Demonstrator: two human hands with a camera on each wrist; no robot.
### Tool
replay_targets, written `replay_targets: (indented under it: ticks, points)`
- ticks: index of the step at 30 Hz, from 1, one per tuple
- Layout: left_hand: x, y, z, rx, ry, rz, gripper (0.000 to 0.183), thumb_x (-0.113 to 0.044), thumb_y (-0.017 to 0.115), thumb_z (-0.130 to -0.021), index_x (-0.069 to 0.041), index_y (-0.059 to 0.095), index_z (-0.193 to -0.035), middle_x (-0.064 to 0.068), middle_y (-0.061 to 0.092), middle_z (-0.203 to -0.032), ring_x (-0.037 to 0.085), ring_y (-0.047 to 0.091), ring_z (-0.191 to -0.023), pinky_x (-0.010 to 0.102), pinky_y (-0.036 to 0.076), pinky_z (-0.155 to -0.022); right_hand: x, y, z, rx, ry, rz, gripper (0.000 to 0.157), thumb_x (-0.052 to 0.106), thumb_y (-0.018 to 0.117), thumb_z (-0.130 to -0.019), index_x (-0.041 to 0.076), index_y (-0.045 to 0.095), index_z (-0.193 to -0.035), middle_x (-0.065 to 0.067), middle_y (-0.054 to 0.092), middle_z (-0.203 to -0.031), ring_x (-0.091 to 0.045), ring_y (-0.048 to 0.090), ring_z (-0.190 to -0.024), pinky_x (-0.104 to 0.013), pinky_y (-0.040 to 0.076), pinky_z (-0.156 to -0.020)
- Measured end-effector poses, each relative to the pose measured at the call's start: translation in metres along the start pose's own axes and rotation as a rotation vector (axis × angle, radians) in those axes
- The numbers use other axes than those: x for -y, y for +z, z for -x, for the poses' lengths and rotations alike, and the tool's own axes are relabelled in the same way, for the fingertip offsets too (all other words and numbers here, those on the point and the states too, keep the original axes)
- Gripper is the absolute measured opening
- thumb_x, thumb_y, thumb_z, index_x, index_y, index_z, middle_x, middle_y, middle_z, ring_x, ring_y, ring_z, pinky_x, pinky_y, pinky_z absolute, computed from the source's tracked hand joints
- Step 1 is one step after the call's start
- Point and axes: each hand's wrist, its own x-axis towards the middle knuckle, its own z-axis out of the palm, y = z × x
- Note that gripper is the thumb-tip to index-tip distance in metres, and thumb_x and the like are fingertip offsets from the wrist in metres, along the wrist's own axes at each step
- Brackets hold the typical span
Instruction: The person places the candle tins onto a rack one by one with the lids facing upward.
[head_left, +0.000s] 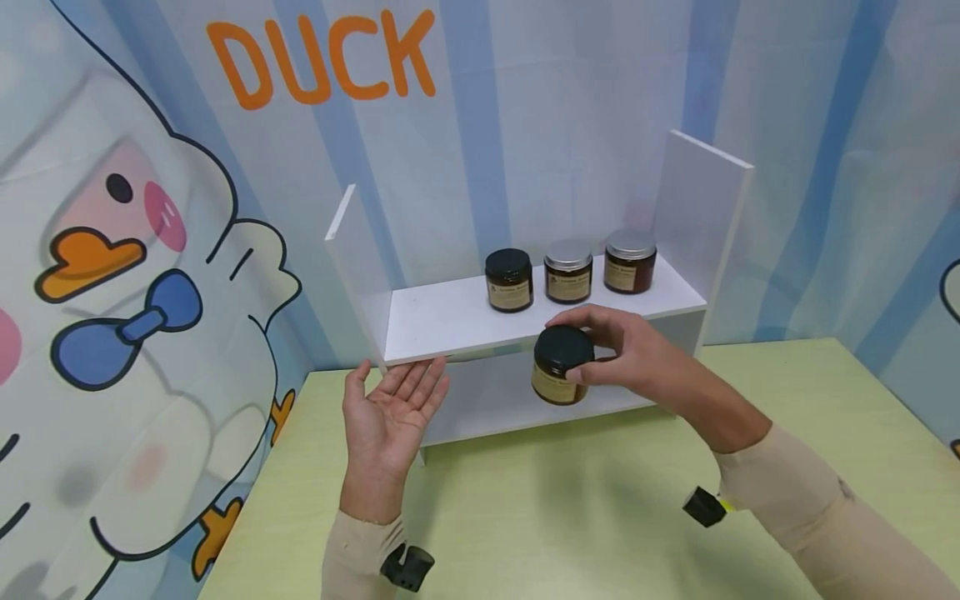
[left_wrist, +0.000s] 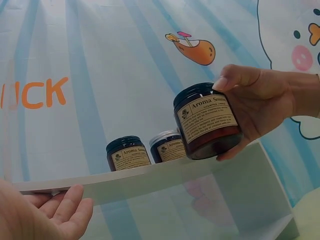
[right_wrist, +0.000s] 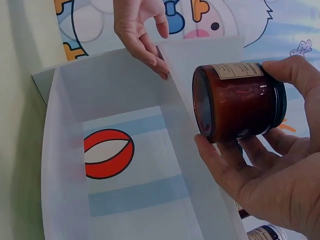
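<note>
My right hand [head_left: 626,350] grips an amber scented candle jar [head_left: 558,379] with a black lid and a tan label, in front of the upper board of a white shelf [head_left: 435,325]. In the right wrist view that jar [right_wrist: 235,100] lies between thumb and fingers. My left hand [head_left: 390,425] is palm up with its fingers extended, fingertips right at the underside of the upper board's left front edge. On the board stand a black-lidded candle jar [head_left: 509,281] and two silver-lidded candle jars [head_left: 568,272], [head_left: 630,262] in a row.
The white shelf has two upright side panels [head_left: 701,208] and a lower board [head_left: 480,417], standing on a pale green table [head_left: 525,517]. Behind it hangs a blue striped backdrop [head_left: 585,108] with duck drawings.
</note>
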Motion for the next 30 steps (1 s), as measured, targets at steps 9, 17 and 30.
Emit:
replay_targets:
  ticks: [9,17,30]
  points:
    - [0.000,0.000,-0.001,-0.009,0.000,0.000,0.067,-0.048,0.031,-0.109,0.000,0.036,-0.155,0.019,0.039,-0.155,0.034,0.046,-0.142,0.047,0.038,-0.119,0.012,-0.013,-0.023,0.118,-0.118,0.027,0.055,0.006,0.078,-0.087,0.014,0.058,-0.137,-0.007,0.058,-0.137,-0.028,0.059,-0.121,-0.040,0.056,-0.091]
    - [0.001,0.000,-0.001,-0.012,0.001,-0.001,0.067,-0.049,0.031,-0.109,0.000,0.035,-0.155,0.019,0.039,-0.155,0.034,0.045,-0.142,0.047,0.038,-0.119,0.021,-0.021,-0.041,0.236,-0.155,0.002,0.056,0.005,0.076,-0.089,0.011,0.055,-0.140,-0.009,0.056,-0.138,-0.028,0.061,-0.119,-0.040,0.056,-0.094]
    - [0.001,-0.001,-0.001,-0.007,0.000,0.005,0.067,-0.049,0.031,-0.109,-0.001,0.034,-0.156,0.019,0.038,-0.155,0.034,0.044,-0.143,0.047,0.037,-0.120,0.035,-0.033,-0.064,0.359,-0.158,0.023,0.060,0.007,0.078,-0.090,0.011,0.053,-0.144,-0.010,0.058,-0.141,-0.027,0.060,-0.127,-0.047,0.051,-0.104]
